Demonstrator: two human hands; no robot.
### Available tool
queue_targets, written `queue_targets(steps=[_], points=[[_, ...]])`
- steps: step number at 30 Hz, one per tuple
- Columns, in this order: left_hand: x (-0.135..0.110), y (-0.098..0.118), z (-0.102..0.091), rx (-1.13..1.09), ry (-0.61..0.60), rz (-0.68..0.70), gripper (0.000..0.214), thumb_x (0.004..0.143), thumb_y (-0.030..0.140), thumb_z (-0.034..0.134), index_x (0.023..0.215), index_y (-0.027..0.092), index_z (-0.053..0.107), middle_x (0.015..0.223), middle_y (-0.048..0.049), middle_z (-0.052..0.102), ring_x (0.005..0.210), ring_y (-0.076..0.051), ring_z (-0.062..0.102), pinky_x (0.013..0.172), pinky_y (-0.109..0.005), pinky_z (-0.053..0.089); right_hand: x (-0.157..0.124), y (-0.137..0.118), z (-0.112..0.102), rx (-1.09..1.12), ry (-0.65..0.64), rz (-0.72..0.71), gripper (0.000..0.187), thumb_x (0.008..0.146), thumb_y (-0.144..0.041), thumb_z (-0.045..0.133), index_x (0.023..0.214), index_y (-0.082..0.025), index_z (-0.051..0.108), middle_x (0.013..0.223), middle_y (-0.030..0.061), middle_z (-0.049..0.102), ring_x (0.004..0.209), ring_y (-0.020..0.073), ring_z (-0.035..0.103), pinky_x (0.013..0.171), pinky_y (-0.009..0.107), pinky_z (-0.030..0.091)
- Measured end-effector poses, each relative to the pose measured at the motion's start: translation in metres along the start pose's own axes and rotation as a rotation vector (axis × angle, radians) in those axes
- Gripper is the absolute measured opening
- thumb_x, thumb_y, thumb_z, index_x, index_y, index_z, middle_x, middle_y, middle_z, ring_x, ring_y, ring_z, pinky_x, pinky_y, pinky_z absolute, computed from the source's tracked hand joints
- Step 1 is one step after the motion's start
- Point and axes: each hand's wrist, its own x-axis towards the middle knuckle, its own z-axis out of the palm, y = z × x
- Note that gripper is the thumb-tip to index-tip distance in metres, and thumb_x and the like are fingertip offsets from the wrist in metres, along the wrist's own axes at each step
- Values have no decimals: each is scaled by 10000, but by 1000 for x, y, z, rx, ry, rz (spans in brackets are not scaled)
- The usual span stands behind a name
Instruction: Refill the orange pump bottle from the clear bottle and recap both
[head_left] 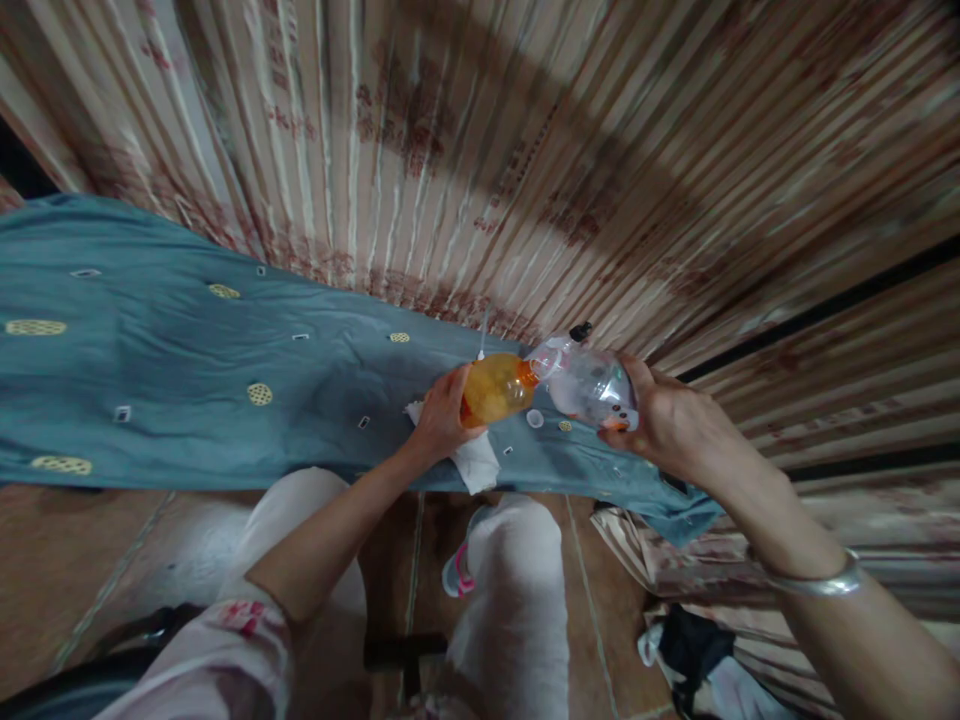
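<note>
Holding an orange bottle (495, 388) and a clear bottle (596, 388) above the tabletop (180, 400)

With the left hand (444, 415), gripping the orange bottle near its base, fingers bent around the side. With the right hand (671, 420), gripping the clear bottle in the same manner, around its base end. Both bottles tilted strongly, almost lying, with the orange neck pointing to the right, toward the clear bottle. Cannot tell for certain about contact between them, because of the overlapping transparent plastic.

Just behind the clear bottle, a small black part (580, 331), of a kind too small to tell. Below the bottles, on the blue-green cloth (315, 345) with yellow patches, a small round whitish disc (535, 419). Under the left hand, a crumpled white tissue (475, 462), spread toward the near edge. Around the right wrist, a silver bracelet (821, 577). At the back, a pleated curtain (420, 130) with reddish flower pattern. On the tiled floor (600, 580), beside the white trouser leg (510, 590), a slipper (456, 572) with pink strap.
</note>
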Motion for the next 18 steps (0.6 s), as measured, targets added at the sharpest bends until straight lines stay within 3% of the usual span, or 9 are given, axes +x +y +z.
queue_targets(steps=[7,14,18], points=[[-1,-1,-4,-36,-35,-20,999,627,264,809,1455,207,252,1407,-192,489,1297,-369,506,1074,-559,422,-7,-4,38,372,-20,115,755,743,-473,626,1376,-122,411,724,54,690,652,282,675,582,316,433],[0,-2,-7,-57,-33,-27,1033,608,275,839,1459,213,258,1409,-177,489,1301,-366,501,1098,-569,409,-8,-24,56,701,-66,241,902,649,-546,717,1397,-150,405,799,55,705,704,305,684,648,372,485],[0,-7,-8,-71,-28,-29,1050,593,274,852,1454,190,257,1415,-179,489,1323,-356,486,1116,-551,399,-10,-34,65,835,-68,280,933,650,-541,728,1417,-153,366,941,85,724,884,325,700,750,395,506]])
